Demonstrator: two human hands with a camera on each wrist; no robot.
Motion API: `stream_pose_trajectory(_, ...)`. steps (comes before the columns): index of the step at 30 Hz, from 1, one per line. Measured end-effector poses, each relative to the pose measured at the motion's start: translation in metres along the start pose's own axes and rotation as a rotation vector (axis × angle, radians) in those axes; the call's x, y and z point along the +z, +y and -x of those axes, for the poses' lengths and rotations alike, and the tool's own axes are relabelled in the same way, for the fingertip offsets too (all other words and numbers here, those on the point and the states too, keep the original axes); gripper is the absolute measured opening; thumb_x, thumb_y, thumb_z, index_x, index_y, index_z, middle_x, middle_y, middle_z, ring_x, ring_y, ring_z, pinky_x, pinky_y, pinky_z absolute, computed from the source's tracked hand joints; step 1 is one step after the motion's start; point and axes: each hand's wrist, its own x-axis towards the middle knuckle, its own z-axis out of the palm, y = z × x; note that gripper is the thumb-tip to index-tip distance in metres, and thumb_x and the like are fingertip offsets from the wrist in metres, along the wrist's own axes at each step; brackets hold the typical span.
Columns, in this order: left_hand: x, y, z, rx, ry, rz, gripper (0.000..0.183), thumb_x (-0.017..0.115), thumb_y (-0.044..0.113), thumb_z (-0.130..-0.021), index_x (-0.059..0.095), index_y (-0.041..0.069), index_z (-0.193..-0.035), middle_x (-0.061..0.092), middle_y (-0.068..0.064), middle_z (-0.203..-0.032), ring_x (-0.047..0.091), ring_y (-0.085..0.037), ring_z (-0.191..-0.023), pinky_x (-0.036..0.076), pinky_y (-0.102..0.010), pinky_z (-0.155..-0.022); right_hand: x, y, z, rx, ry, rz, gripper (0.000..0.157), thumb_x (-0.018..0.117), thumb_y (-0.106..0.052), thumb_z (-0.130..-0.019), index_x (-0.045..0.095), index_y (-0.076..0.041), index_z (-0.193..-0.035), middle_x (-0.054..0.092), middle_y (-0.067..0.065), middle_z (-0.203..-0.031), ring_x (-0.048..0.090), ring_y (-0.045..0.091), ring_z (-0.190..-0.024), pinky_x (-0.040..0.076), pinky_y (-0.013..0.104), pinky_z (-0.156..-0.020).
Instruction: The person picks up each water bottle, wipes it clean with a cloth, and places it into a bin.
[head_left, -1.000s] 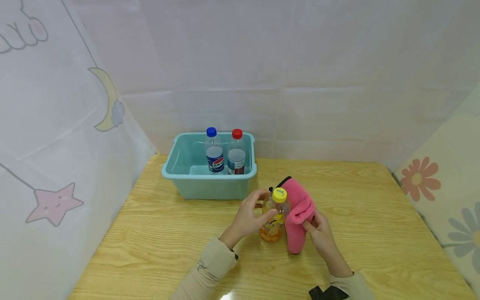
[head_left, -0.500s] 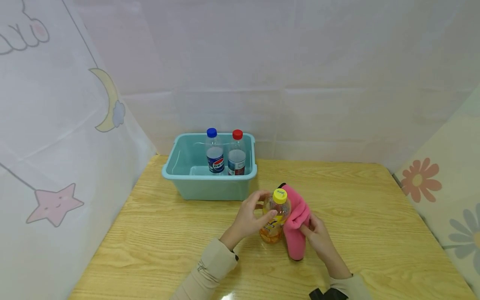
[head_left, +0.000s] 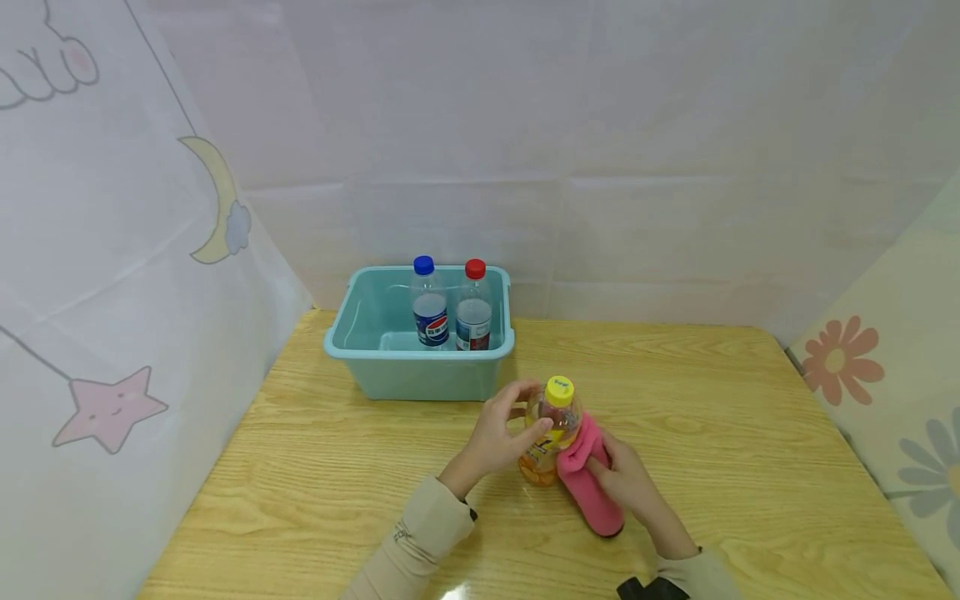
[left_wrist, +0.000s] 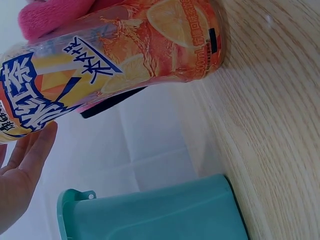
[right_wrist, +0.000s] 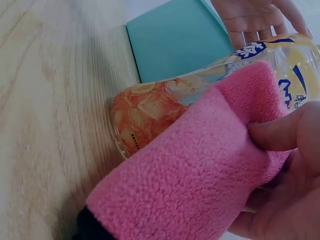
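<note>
An upright clear bottle [head_left: 542, 457] with a yellow cap and an orange and yellow iced-tea label stands on the table, seen large in the left wrist view. My left hand [head_left: 497, 435] holds it round its upper part, thumb in front and fingers behind. To its right, my right hand [head_left: 632, 482] pinches a folded pink plush cloth [head_left: 591, 498] with dark edging. In the right wrist view the cloth [right_wrist: 185, 165] lies against the side of the bottle, thumb pressed into its fold. The cloth hides part of the label there.
Behind and to the left stands a light teal plastic basin [head_left: 420, 377]. Inside it are a blue-capped Pepsi bottle [head_left: 431, 321] and a red-capped bottle [head_left: 473, 321], both upright. A wooden table [head_left: 322, 467] meets a pale cloth backdrop [head_left: 637, 250] at the back.
The pink cloth has tilted, its upper end coming down and its lower end swinging toward the lower right. My right hand has moved slightly left and down. The left hand and bottle stay nearly in place.
</note>
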Motion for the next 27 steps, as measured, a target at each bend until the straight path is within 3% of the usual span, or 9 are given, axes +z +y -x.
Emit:
stream_pose_trajectory(6,-0.004,0.001,-0.003,-0.050,-0.031,0.031,0.041,0.059,0.015,-0.089,0.046,0.003,-0.126,0.051,-0.009,-0.124,0.050,-0.022,-0.112,0.046,-0.031,-0.088,0.003,-0.007,-0.001,0.034,-0.023,0.156,0.039,0.055,0.004,-0.086,0.048,0.010,-0.123,0.060,0.023,-0.107,0.059,0.027,-0.092,0.051,0.035,-0.069)
stream_pose_trajectory(9,-0.006,0.004,-0.005,-0.087,-0.055,0.054,0.041,0.057,0.011,-0.089,0.045,0.002,-0.128,0.050,-0.011,-0.126,0.048,-0.024,-0.115,0.046,-0.033,-0.090,0.004,-0.007,-0.002,0.039,-0.034,0.222,0.036,0.057,0.002,-0.085,0.051,0.008,-0.120,0.063,0.017,-0.097,0.057,0.018,-0.079,0.047,0.029,-0.060)
stream_pose_trajectory(13,-0.012,0.020,-0.006,-0.100,-0.082,0.078,0.041,0.055,0.006,-0.089,0.044,-0.003,-0.127,0.048,-0.016,-0.126,0.046,-0.028,-0.116,0.044,-0.038,-0.092,0.007,-0.005,-0.002,0.042,-0.047,0.292,0.033,0.059,0.001,-0.084,0.054,0.006,-0.116,0.063,0.011,-0.085,0.050,0.014,-0.067,0.043,0.028,-0.055)
stream_pose_trajectory(16,-0.016,0.032,-0.006,-0.046,-0.079,0.083,0.038,0.054,0.003,-0.088,0.046,-0.007,-0.124,0.046,-0.021,-0.122,0.045,-0.032,-0.113,0.045,-0.041,-0.091,0.008,-0.005,-0.001,0.042,-0.053,0.332,0.031,0.060,-0.001,-0.084,0.056,0.004,-0.114,0.060,0.006,-0.077,0.048,0.013,-0.063,0.042,0.027,-0.053)
stream_pose_trajectory(20,-0.019,0.034,-0.006,0.032,-0.068,0.063,0.038,0.053,-0.003,-0.087,0.046,-0.011,-0.123,0.044,-0.026,-0.118,0.045,-0.037,-0.108,0.046,-0.045,-0.087,0.010,-0.004,0.001,0.045,-0.057,0.376,0.025,0.061,-0.002,-0.084,0.059,0.000,-0.108,0.055,0.001,-0.071,0.048,0.011,-0.062,0.041,0.027,-0.052)
stream_pose_trajectory(23,-0.019,0.031,-0.006,0.075,-0.051,0.057,0.039,0.053,-0.006,-0.085,0.045,-0.012,-0.123,0.047,-0.028,-0.117,0.047,-0.040,-0.106,0.047,-0.046,-0.085,0.010,-0.005,0.002,0.040,-0.056,0.384,0.023,0.062,-0.001,-0.083,0.059,0.000,-0.106,0.054,0.000,-0.072,0.048,0.011,-0.063,0.041,0.027,-0.053)
stream_pose_trajectory(27,-0.015,0.014,-0.006,0.112,0.000,0.079,0.035,0.056,-0.004,-0.086,0.050,-0.009,-0.120,0.052,-0.024,-0.117,0.050,-0.040,-0.105,0.048,-0.045,-0.083,0.009,-0.004,0.003,0.023,-0.038,0.372,0.026,0.063,0.000,-0.082,0.059,0.001,-0.107,0.055,0.001,-0.072,0.048,0.011,-0.064,0.041,0.026,-0.053)
